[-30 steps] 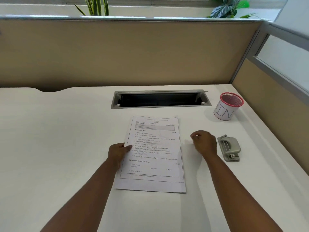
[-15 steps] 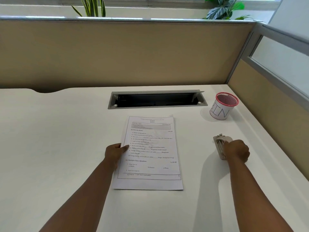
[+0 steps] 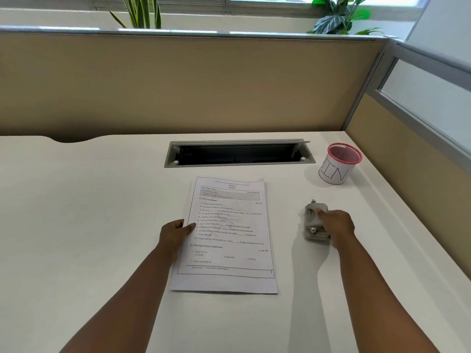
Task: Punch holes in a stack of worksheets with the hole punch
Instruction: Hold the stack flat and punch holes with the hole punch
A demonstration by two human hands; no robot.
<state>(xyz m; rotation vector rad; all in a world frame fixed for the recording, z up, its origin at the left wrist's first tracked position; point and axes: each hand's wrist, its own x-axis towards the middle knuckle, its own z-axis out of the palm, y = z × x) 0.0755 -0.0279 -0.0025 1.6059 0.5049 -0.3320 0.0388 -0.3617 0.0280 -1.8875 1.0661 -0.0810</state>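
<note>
Bench: a plain white bench with tan partition walls behind and to my right.
My left hand: my left hand rests on the left edge of the papers, thumb lying on the top sheet, fingers curled at the edge, pinning the papers rather than lifting them.
Worksheets: a stack of white printed science worksheets lies flat in the middle of the bench, near me.
Cable tray: a long grey metal slot set into the bench, beyond the papers.
Hole punch: a small grey metal hole punch, right of the papers and apart from them.
My right hand: my right hand grips the punch's right side, fingers closed over its top.
Cup: a red mesh cup wrapped in white paper marked "BIN", far right.
</note>
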